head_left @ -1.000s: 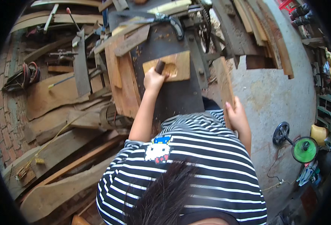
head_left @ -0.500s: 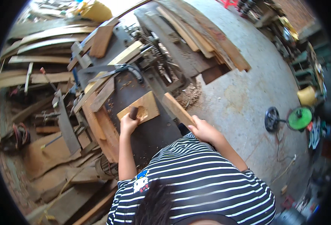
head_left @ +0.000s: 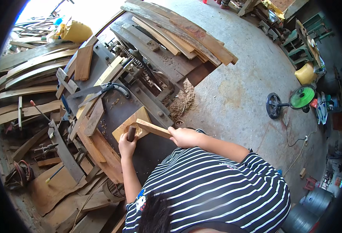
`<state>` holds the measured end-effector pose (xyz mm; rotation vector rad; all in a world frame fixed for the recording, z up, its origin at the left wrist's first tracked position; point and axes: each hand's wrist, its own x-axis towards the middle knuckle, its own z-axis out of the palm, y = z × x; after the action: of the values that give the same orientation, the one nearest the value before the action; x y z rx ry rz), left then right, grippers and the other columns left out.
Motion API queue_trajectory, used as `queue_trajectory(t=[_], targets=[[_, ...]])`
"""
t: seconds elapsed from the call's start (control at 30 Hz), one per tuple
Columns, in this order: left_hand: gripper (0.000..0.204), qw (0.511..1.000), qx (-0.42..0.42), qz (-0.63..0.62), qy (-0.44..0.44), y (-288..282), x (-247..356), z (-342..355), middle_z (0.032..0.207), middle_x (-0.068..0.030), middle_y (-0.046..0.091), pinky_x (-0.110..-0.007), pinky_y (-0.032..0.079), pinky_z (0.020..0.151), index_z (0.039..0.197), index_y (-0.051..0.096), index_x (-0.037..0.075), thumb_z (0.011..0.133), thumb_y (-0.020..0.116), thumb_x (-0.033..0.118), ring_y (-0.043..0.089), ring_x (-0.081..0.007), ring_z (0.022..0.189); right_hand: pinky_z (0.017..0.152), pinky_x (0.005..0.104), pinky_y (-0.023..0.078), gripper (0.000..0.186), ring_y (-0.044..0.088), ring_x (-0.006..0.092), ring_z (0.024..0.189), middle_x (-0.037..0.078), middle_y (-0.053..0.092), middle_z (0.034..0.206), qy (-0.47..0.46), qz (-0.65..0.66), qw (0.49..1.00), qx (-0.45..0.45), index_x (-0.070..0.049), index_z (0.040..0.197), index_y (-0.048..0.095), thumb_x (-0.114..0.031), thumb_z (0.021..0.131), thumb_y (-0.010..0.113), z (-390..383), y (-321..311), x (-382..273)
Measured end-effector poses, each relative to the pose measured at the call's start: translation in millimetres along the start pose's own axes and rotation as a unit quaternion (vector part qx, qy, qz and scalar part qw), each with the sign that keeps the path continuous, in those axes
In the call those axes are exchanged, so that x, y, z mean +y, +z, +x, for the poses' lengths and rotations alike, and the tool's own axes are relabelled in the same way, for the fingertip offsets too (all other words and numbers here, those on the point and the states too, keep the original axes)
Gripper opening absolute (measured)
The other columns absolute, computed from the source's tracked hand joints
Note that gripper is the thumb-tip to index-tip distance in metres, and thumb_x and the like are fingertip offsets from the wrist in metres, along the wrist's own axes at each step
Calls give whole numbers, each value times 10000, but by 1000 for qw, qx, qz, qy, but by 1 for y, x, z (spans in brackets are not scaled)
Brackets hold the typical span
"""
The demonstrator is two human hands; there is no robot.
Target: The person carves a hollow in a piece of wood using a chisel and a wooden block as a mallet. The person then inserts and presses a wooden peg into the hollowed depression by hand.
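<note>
Left hand is closed round a dark tool handle, pressing on the flat wooden board on the dark workbench; right hand, arm bent, grips a wooden strip laid across that board

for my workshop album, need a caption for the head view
Left hand grips a dark tool on a wooden block; right hand holds a wooden strip.
</note>
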<state>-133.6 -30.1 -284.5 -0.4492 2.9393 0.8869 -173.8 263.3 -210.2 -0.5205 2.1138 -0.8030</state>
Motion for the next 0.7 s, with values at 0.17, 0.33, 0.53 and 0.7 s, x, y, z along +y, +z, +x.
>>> queue_trajectory(t=[0.17, 0.33, 0.53, 0.7], targets=[[402, 998, -15, -25, 49, -4, -9, -15, 998, -132, 603, -393, 498, 769, 983, 652, -5, 686, 825, 204, 624, -338, 878, 625, 511, 514, 252, 661, 428, 713, 263, 656, 773, -20, -39, 999, 10, 17, 1106, 398, -192, 980, 463, 3, 13, -5], [333, 996, 7, 86, 21, 6, -6, -16, 1040, -111, 605, -423, 523, 731, 995, 606, 50, 727, 765, 166, 635, -358, 862, 621, 500, 531, 269, 670, 418, 731, 270, 657, 774, -2, -38, 999, 13, 30, 1103, 411, -190, 968, 485, 5, 14, -9], [285, 976, 18, 197, 95, 35, -17, -35, 1051, -94, 603, -414, 541, 629, 987, 595, 97, 714, 674, 83, 653, -329, 764, 682, 505, 531, 241, 673, 423, 791, 277, 664, 817, 23, -28, 999, 2, 10, 1096, 416, -152, 942, 507, 6, 8, -14], [455, 988, 96, 100, 63, 28, 3, -32, 1252, -102, 601, -423, 555, 744, 1190, 557, 124, 750, 651, 51, 655, -346, 933, 662, 529, 520, 246, 660, 442, 752, 277, 656, 790, 6, -29, 999, 23, 2, 1067, 420, -193, 949, 514, 10, 11, -5]])
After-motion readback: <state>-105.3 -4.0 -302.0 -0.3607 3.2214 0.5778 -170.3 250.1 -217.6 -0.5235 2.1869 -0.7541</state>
